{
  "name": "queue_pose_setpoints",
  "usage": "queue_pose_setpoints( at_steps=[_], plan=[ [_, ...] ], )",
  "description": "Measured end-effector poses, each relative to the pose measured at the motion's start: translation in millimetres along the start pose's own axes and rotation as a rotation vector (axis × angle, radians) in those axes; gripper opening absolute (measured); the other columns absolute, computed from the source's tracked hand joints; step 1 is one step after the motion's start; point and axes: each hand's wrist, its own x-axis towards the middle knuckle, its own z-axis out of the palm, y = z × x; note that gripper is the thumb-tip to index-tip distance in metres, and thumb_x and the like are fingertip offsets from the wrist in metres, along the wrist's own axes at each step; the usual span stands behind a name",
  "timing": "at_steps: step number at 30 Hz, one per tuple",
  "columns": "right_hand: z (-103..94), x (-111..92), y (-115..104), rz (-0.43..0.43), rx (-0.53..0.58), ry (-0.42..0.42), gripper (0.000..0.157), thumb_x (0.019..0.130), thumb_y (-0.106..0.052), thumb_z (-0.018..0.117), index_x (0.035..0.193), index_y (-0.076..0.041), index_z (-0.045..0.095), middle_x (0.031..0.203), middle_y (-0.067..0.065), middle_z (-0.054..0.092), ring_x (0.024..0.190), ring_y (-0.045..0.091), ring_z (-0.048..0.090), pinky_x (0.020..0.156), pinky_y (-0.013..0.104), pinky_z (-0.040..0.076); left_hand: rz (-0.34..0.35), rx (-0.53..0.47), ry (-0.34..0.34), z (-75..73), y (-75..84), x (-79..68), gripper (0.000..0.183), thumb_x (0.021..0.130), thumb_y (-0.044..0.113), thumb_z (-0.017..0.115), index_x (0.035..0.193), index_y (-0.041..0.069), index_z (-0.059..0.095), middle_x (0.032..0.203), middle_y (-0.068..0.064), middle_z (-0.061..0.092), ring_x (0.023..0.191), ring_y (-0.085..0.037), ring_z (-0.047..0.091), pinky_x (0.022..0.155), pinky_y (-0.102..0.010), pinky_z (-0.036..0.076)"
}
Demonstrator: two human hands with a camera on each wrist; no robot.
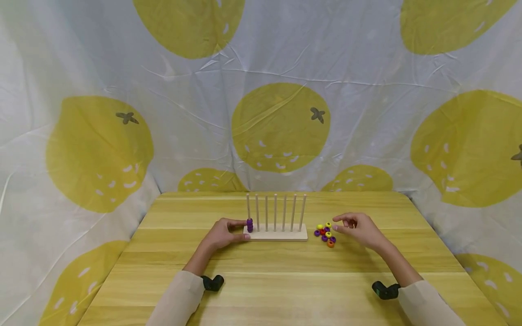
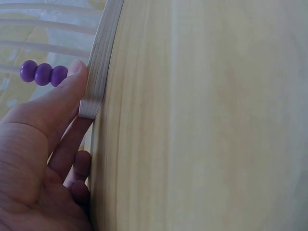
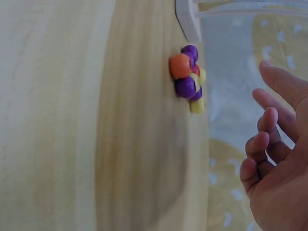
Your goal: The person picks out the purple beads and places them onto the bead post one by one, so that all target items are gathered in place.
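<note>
Fruit-printed cloth (image 1: 359,117) hangs behind the tabletop (image 1: 285,290). The left hand (image 1: 221,233) pinches one end of a pegged rack (image 1: 277,236) between thumb and fingers; three purple beads (image 1: 249,225) sit on its leftmost peg (image 1: 248,206). The right hand (image 1: 360,230), thumb and fingers apart, hovers beside loose coloured beads (image 1: 323,232) right of the rack.
</note>
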Motion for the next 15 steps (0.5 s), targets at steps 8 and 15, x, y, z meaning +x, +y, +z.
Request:
queue_pose_setpoints(
  at_steps=[8, 15],
  plan=[
    [5.4, -8.6, 9.0, 0.016, 0.037, -0.023, 0.032, 0.096, -0.028, 0.075, 0.119, -0.005, 0.075, 0.081, 0.004, 0.053, 0.067, 0.011, 0.042, 0.055, 0.028, 0.035, -0.002, -0.002, -0.004, 0.6, 0.3, -0.6, 0.054, 0.080, 0.043, 0.089, 0.129, 0.026, 0.074, 0.136, -0.004, 0.069, 0.136, -0.033, 0.057, 0.114, -0.053, 0.045],
    [7.0, -12.7, 15.5, 0.017, 0.055, -0.026, 0.032, 0.096, -0.024, 0.075, 0.120, -0.003, 0.073, 0.081, 0.003, 0.054, 0.067, 0.009, 0.043, 0.054, 0.027, 0.036, -0.001, -0.003, -0.004, -0.6, 2.0, -1.4, 0.054, 0.080, 0.042, 0.089, 0.129, 0.025, 0.075, 0.136, -0.005, 0.069, 0.136, -0.034, 0.056, 0.114, -0.054, 0.044]
  ],
)
